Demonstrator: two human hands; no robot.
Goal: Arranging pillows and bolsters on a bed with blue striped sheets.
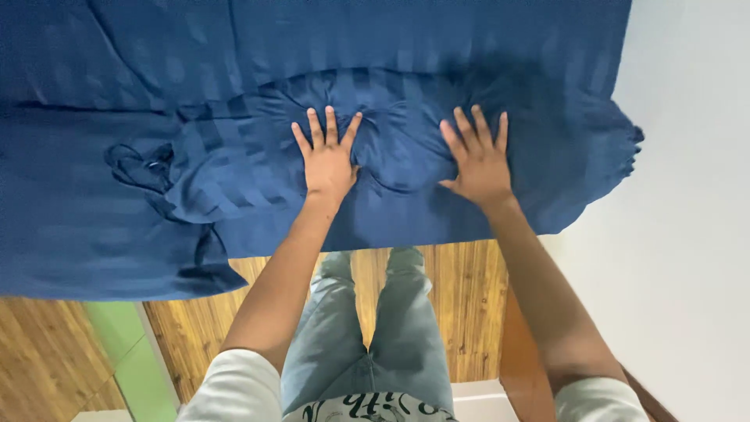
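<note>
Both grips [328, 156] [478, 160] flat on blue pillow [398, 148]

A wooden floor [457, 312] with warm brown planks shows at the near edge of the bed. At the near left a green panel [129, 352] stands with a pale edge beside it. A white wall [695, 234] fills the right side. Light blue jeans [375, 328] cover the legs at the near middle.

left hand [328, 160] and right hand [478, 162] side by side on pillow [398, 148], bed [78, 234] beneath
</note>
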